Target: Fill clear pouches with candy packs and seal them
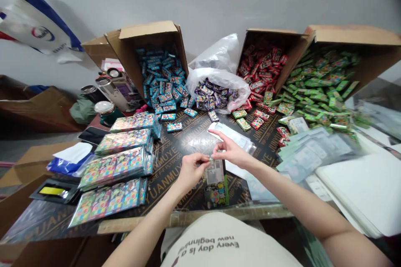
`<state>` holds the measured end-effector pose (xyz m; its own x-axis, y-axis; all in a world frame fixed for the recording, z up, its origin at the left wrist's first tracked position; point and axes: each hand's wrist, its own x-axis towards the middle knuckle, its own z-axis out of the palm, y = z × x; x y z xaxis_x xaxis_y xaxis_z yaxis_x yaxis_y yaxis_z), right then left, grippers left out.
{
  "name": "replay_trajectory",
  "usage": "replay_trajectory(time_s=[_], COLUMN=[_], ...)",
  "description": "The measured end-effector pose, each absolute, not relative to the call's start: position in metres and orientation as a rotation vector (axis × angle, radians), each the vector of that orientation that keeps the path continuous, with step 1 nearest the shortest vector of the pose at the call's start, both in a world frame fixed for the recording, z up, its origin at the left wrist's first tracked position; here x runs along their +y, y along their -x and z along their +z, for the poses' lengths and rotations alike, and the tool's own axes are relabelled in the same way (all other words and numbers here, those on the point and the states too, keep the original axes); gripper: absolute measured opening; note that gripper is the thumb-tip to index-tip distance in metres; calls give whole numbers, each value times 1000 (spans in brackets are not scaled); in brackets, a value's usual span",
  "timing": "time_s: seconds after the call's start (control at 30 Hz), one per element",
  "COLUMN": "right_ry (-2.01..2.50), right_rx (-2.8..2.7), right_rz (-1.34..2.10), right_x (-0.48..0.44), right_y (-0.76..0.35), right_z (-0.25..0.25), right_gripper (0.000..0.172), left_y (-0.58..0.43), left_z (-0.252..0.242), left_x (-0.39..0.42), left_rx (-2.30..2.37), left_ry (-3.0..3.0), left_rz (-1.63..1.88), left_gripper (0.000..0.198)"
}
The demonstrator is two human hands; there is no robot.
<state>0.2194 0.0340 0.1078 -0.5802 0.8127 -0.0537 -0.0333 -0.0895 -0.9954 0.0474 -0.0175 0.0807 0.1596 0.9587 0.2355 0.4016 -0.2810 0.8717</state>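
Observation:
A clear plastic sleeve (215, 179) with a printed green, multicoloured pack in its lower part lies at the table's front edge. My left hand (192, 171) is closed, pinching the sleeve's top left edge between thumb and index finger. Just beside it, my right hand (230, 150) pinches the same top edge with thumb and fingertip, one finger stretched away. Beyond the right hand lies a pile of white and clear sleeves (234, 135). Small blue packs (174, 127) and green packs (243, 124) are scattered past the hands.
Stacks of filled sleeves (115, 162) stand at left. Along the wall are a box of blue packs (164, 75), a plastic bag of purple packs (213, 96), a box of red packs (263, 69) and a box of green packs (326, 79). More sleeves (313, 150) lie at right.

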Motion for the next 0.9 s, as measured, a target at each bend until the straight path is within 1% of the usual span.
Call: replay_trajectory(time_s=[0.23,0.37,0.47,0.5,0.53,0.6,0.67,0.73,0.8,0.9], right_ry=[855,900,1000,1044,1089,1145,1143,1131,1154,1145], right_rx=[-1588,-1625,-1509,-1432,-1356,-1224,-1160,-1168,-1215,-1184], right_rz=[1802,1690,1648,1675,1720,1791,1738,1561,1430,1543], right_x=[38,35,31,30,29,29,29,29,25,16], right_y=[-220,-217,-214,-213,-213,-216,-223,-234,-243,-248], right_z=[98,97,92,89,87,82,78,76,72,65], right_gripper=[82,78,90,94,94,88,76,70,74,84], left_y=[-51,-60,-67,-67,-66,-57,-38,-16,3,11], left_z=[84,86,91,94,97,104,110,116,119,113], left_x=[-20,-21,-23,-23,-23,-21,-16,-11,-8,-14], left_rx=[1340,1455,1491,1465,1424,1323,1294,1337,1358,1267], left_ry=[-1787,-1794,-1801,-1807,-1814,-1804,-1707,-1481,-1162,-774], left_rz=[1109,1140,1073,1027,973,858,837,992,1248,1505], left_gripper=[4,13,10,11,18,27,22,20,24,32])
